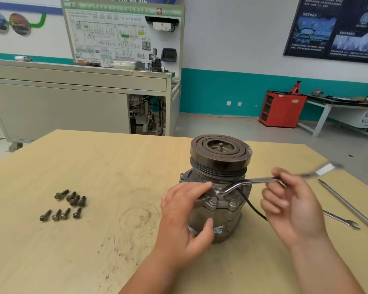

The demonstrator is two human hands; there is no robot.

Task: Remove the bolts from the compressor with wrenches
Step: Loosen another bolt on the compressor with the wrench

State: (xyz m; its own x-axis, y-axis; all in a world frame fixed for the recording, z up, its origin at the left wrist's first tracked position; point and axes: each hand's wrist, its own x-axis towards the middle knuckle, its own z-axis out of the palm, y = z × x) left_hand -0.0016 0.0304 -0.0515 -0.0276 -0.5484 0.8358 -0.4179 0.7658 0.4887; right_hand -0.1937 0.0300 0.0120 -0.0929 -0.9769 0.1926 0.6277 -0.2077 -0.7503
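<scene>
The grey compressor (218, 205) stands upright on the wooden table (94, 166), its dark pulley (221, 151) on top. My left hand (185, 215) wraps around the left side of its body, fingers on the flange and thumb low on the housing. My right hand (291, 206) holds the shaft of an offset ring wrench (249, 182), whose ring end sits on a bolt on the flange top. Two bolt heads (213, 200) show on the front of the flange. Several removed bolts (66, 204) lie loose on the table at the left.
Two more wrenches lie on the table to the right: a long one (348, 205) and an open-end one (342, 221). A black cable (251, 205) trails from the compressor. A workbench, a red cabinet (282, 109) and a training board stand behind.
</scene>
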